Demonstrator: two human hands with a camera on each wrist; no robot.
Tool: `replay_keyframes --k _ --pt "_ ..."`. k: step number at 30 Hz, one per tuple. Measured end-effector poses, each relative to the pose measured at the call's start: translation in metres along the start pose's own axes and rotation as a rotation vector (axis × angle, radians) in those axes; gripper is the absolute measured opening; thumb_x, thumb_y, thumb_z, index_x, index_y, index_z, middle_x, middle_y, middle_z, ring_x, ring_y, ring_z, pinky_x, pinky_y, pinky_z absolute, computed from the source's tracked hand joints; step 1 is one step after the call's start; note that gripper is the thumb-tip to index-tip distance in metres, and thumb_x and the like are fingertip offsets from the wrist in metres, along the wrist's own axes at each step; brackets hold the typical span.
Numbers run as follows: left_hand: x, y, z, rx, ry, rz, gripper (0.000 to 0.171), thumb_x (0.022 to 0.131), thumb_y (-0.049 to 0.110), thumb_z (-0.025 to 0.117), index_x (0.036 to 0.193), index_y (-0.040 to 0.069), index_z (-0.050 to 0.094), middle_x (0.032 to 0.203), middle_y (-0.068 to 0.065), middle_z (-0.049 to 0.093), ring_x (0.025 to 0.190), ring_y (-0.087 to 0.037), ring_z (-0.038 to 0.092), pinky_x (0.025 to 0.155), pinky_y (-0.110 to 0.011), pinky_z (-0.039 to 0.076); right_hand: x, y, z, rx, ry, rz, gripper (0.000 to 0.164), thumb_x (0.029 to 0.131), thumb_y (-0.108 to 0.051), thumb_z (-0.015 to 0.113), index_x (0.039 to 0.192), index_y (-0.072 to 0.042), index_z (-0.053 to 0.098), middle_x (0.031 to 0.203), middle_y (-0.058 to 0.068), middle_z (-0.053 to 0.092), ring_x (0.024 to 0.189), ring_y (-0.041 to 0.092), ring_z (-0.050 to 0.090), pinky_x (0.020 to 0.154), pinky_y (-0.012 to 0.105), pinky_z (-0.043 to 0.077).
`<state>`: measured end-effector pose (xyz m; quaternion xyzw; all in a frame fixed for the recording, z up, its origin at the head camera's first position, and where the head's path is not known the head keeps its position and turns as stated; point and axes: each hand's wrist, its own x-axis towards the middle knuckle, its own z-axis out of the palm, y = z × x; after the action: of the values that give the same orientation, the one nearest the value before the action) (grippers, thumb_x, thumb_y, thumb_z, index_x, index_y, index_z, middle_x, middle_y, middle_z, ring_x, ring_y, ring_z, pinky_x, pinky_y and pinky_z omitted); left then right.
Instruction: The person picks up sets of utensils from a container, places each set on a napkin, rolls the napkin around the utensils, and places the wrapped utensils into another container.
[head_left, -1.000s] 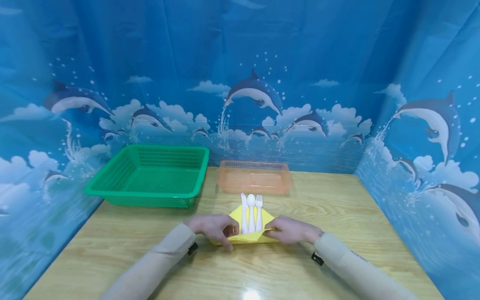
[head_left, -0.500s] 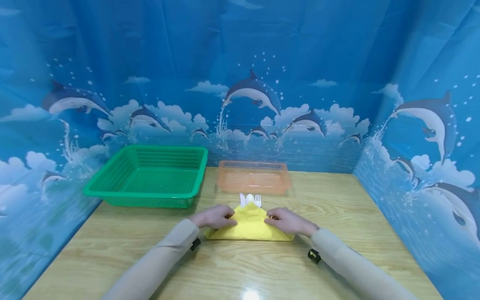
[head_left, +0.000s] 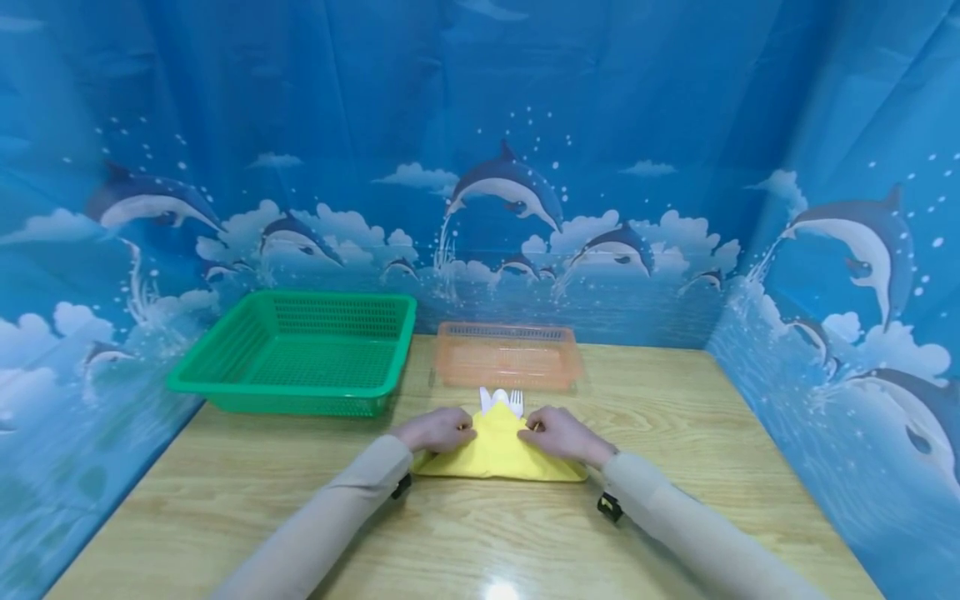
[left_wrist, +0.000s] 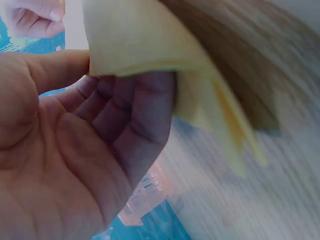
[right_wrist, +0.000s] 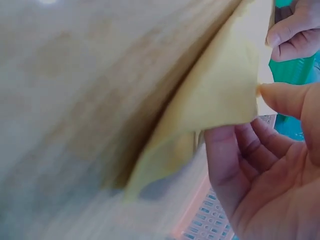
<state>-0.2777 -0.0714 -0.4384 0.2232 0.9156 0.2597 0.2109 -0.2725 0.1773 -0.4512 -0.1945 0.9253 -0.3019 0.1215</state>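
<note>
Mostly bare a second ago, the white knife (head_left: 484, 400), spoon (head_left: 500, 396) and fork (head_left: 517, 403) now show only their tips beyond the folded-up yellow napkin (head_left: 497, 450) near the orange basket (head_left: 510, 380), so the wrap seems part-made, left hand (head_left: 438, 430) and right hand (head_left: 566, 435) pinching opposite sides.

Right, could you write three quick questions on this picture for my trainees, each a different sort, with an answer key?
1. Seen by the head camera, which utensil sits between the white knife and the white fork?
2. True or false: the green basket stands to the left of the orange basket in the head view.
3. Fill in the gap: the left hand and the right hand both pinch the folded yellow ____.

Key
1. The white spoon.
2. True.
3. Napkin.
</note>
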Motion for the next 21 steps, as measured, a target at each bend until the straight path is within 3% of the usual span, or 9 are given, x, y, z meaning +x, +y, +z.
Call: replay_keyframes --k 3,9,17,21 --pt "0.002 -0.001 0.000 0.001 -0.011 -0.006 0.029 0.102 0.022 0.050 0.075 0.013 0.053 0.066 0.002 0.046 0.054 -0.010 0.041 0.050 -0.023 0.038 0.003 0.000 0.000 0.002 0.020 0.005 0.025 0.095 -0.023 0.062 0.073 -0.012 0.065 0.056 -0.006 0.045 0.046 0.006 0.033 0.048 0.020 0.033" --pt "0.005 -0.003 0.002 -0.003 -0.014 -0.015 0.030 0.102 0.022 0.050 0.074 0.014 0.050 0.065 0.001 0.044 0.053 -0.011 0.040 0.049 -0.024 0.037 0.009 0.003 0.000 0.004 0.031 0.013 0.018 0.095 -0.017 0.061 0.082 -0.012 0.072 0.065 -0.002 0.057 0.049 0.008 0.038 0.052 0.024 0.039" --pt "0.007 -0.003 0.004 0.009 0.002 -0.031 0.032 0.103 0.022 0.049 0.071 0.015 0.046 0.063 0.002 0.043 0.051 -0.011 0.039 0.047 -0.024 0.037 0.014 0.005 0.001 -0.003 0.023 0.025 0.023 0.096 -0.018 0.059 0.074 -0.014 0.067 0.061 -0.003 0.051 0.048 0.008 0.036 0.053 0.025 0.039" --pt "0.003 0.002 0.006 0.036 0.045 -0.055 0.029 0.101 0.022 0.052 0.074 0.013 0.048 0.065 0.001 0.043 0.055 -0.012 0.039 0.051 -0.025 0.036 0.015 0.004 0.002 -0.020 0.018 0.030 0.025 0.096 -0.019 0.059 0.073 -0.014 0.065 0.061 -0.004 0.049 0.048 0.009 0.035 0.053 0.025 0.037"
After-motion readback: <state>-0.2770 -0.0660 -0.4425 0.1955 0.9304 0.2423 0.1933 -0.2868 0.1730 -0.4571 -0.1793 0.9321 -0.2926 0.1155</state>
